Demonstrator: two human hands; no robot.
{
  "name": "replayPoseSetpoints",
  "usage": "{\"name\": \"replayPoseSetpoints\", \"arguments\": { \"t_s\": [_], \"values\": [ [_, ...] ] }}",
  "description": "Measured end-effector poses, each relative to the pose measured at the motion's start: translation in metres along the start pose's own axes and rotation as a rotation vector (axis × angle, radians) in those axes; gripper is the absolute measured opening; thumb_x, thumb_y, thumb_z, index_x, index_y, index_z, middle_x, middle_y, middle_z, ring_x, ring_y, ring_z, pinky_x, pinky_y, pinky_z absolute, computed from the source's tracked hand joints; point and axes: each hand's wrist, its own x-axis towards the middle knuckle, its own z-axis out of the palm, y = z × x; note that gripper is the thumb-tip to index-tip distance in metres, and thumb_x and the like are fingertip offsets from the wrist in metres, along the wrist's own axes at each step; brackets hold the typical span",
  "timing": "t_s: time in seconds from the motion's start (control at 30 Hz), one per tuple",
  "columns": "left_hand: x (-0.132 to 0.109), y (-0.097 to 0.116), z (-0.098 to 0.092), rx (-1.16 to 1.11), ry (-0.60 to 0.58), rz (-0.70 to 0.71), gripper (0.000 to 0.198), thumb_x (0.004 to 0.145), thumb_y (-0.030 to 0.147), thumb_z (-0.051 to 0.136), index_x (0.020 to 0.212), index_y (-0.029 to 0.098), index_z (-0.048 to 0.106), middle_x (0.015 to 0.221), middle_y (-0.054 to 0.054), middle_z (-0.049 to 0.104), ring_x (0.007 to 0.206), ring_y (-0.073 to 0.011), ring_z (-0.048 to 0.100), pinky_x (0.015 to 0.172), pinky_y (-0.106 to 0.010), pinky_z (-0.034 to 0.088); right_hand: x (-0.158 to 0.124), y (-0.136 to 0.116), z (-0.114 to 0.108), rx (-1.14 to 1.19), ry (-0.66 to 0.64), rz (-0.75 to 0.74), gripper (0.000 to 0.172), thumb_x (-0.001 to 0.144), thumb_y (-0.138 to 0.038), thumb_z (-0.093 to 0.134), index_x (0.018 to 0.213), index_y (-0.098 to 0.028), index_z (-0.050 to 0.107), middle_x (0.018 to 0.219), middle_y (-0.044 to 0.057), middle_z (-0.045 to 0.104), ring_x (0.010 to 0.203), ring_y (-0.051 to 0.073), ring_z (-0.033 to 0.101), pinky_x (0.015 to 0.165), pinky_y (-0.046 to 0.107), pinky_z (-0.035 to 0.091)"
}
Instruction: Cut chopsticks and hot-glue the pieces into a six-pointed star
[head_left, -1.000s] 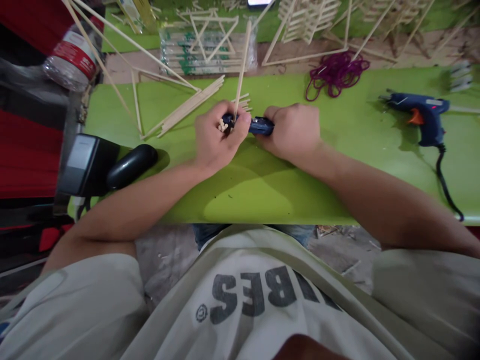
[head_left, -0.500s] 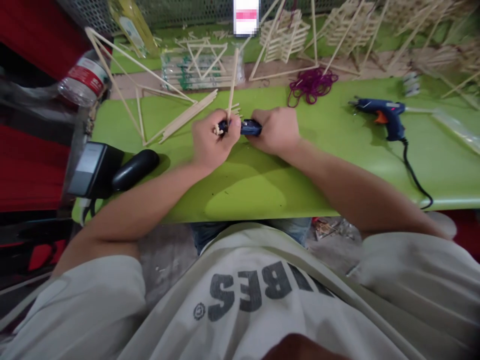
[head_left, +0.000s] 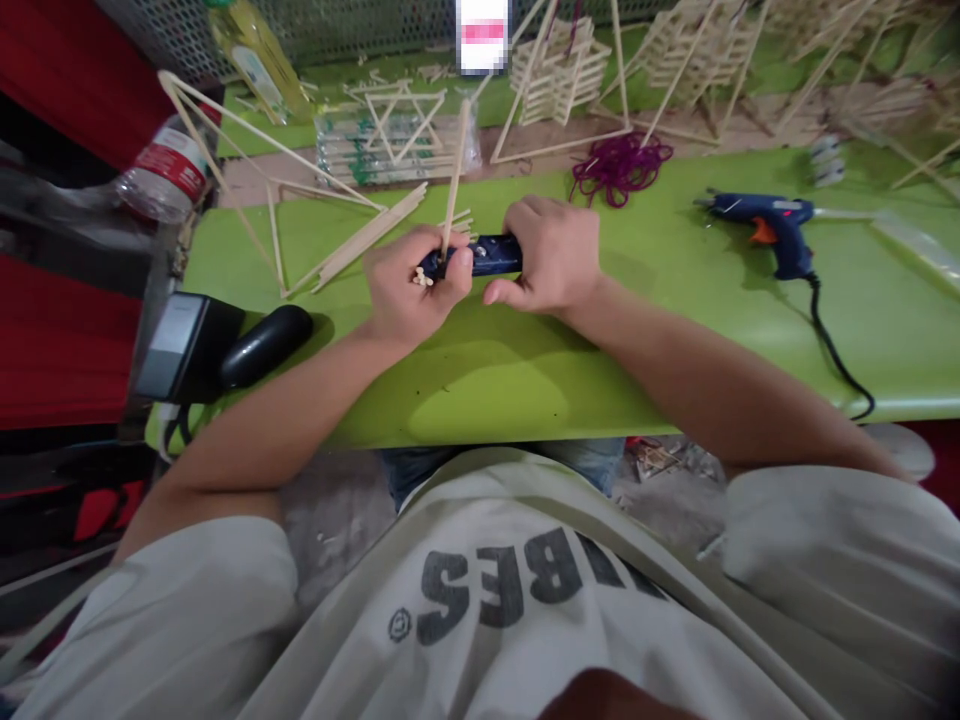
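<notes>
My left hand (head_left: 411,285) is closed around thin wooden sticks. One long stick (head_left: 454,180) rises upright beside its thumb, and several pale stick ends (head_left: 422,276) poke out at the left of the fist. A dark blue hand tool (head_left: 491,256) with a round metal rivet spans both hands; the left fingers and thumb hide its left end, where the upright stick meets it. My right hand (head_left: 559,255) is wrapped around the tool's right end, with the thumb held off below it. What kind of tool it is, I cannot make out.
Behind my left hand lie bundled sticks (head_left: 375,235) and a triangular stick frame (head_left: 276,235). Purple cord (head_left: 622,168) lies farther back. A blue glue gun (head_left: 772,220) rests at the right, its cable near the edge. A black oblong object (head_left: 268,345) is at left.
My right thumb has come away from the tool, and more of its blue body shows. My left hand, with the sticks, has shifted slightly left.
</notes>
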Motion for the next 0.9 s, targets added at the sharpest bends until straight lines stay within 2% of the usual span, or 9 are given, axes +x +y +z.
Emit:
{"name": "replayPoseSetpoints", "arguments": {
  "t_s": [0.13, 0.3, 0.47, 0.53, 0.67, 0.8, 0.9],
  "values": [
    [0.0, 0.004, 0.002, 0.013, 0.03, 0.004, 0.061, 0.119, 0.086, 0.067, 0.104, 0.03, 0.086, 0.1, -0.009, 0.09, 0.091, -0.028, 0.087, 0.086, -0.049, 0.068, 0.003, 0.0, 0.004, -0.022, 0.058, -0.007, 0.113, 0.108, -0.108, 0.006, 0.122, -0.025, 0.082, 0.122, 0.019, 0.086, 0.1, 0.037, 0.071, 0.083, 0.052, 0.042],
    [-0.001, 0.003, 0.007, 0.058, -0.004, -0.064, 0.068, 0.12, 0.093, 0.058, 0.1, 0.031, 0.078, 0.094, -0.004, 0.088, 0.086, -0.0223, 0.08, 0.085, -0.046, 0.064, 0.004, -0.001, 0.005, 0.001, 0.026, 0.017, 0.103, 0.112, -0.105, 0.015, 0.114, -0.027, 0.082, 0.115, 0.017, 0.085, 0.094, 0.033, 0.067, 0.082, 0.048, 0.04],
    [-0.001, -0.005, 0.014, 0.038, 0.045, -0.042, 0.064, 0.122, 0.088, 0.06, 0.095, 0.031, 0.075, 0.084, -0.002, 0.081, 0.079, -0.021, 0.072, 0.079, -0.047, 0.056, 0.009, 0.0, 0.012, -0.042, 0.045, 0.026, 0.097, 0.116, -0.098, 0.02, 0.109, -0.026, 0.085, 0.103, 0.016, 0.082, 0.088, 0.033, 0.067, 0.078, 0.049, 0.041],
    [0.0, -0.016, 0.016, 0.027, 0.022, -0.055, 0.066, 0.121, 0.092, 0.059, 0.095, 0.032, 0.073, 0.083, -0.001, 0.08, 0.081, -0.0209, 0.069, 0.079, -0.047, 0.054, 0.011, 0.0, 0.014, -0.054, 0.044, 0.028, 0.096, 0.119, -0.095, 0.02, 0.109, -0.024, 0.085, 0.1, 0.016, 0.081, 0.088, 0.034, 0.069, 0.078, 0.049, 0.042],
    [0.002, -0.036, 0.018, 0.002, -0.106, -0.107, 0.068, 0.117, 0.1, 0.057, 0.101, 0.035, 0.072, 0.089, 0.0, 0.081, 0.091, -0.0228, 0.066, 0.083, -0.047, 0.053, 0.012, 0.002, 0.014, -0.036, 0.02, 0.026, 0.092, 0.12, -0.094, 0.024, 0.114, -0.026, 0.085, 0.104, 0.016, 0.08, 0.097, 0.036, 0.072, 0.083, 0.049, 0.046],
    [0.004, -0.037, 0.018, -0.035, -0.069, -0.048, 0.063, 0.116, 0.098, 0.06, 0.099, 0.038, 0.07, 0.084, -0.002, 0.078, 0.089, -0.0266, 0.064, 0.08, -0.048, 0.048, 0.012, 0.004, 0.01, -0.005, 0.008, -0.014, 0.091, 0.121, -0.093, 0.022, 0.117, -0.026, 0.084, 0.111, 0.015, 0.082, 0.099, 0.033, 0.069, 0.085, 0.048, 0.043],
    [0.005, -0.039, 0.016, -0.066, -0.067, -0.04, 0.063, 0.116, 0.096, 0.065, 0.099, 0.036, 0.069, 0.081, -0.003, 0.073, 0.095, -0.0281, 0.067, 0.085, -0.049, 0.049, 0.013, 0.001, 0.007, -0.024, 0.009, 0.0, 0.088, 0.123, -0.091, 0.025, 0.118, -0.026, 0.084, 0.11, 0.015, 0.081, 0.098, 0.034, 0.07, 0.084, 0.048, 0.04]
  ]
}}
